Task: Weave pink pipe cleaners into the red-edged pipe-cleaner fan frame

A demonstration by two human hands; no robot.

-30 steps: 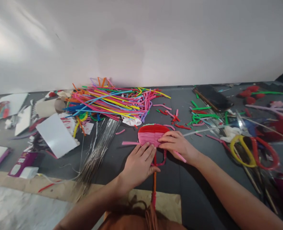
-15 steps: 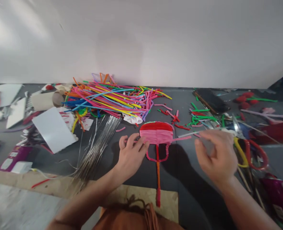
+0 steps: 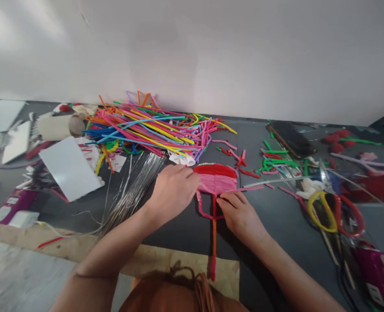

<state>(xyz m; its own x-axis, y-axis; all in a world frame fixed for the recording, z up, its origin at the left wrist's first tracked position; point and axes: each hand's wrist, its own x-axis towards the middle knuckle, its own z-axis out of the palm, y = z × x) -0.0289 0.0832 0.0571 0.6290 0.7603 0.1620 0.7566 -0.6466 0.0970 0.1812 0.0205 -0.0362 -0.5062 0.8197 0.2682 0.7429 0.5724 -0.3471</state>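
A flat pipe-cleaner piece lies on the dark table, red rows above pink rows, with a pink outline frame below. A red and orange stem runs down from it. My left hand is closed at the piece's left edge, its fingertips partly hidden. At the lower edge, close to the stem's top, my right hand pinches the pink rows with its thumb and fingers. One loose pink pipe-cleaner end sticks out to the right above my right hand.
A heap of coloured pipe cleaners lies at the back, with a bundle of thin wires before it. Green and red offcuts, a phone and scissors are on the right. A white card lies left.
My right hand has come left from beside the scissors to the lower edge of the piece. My left hand has moved up slightly and its fingers have closed at the left edge.
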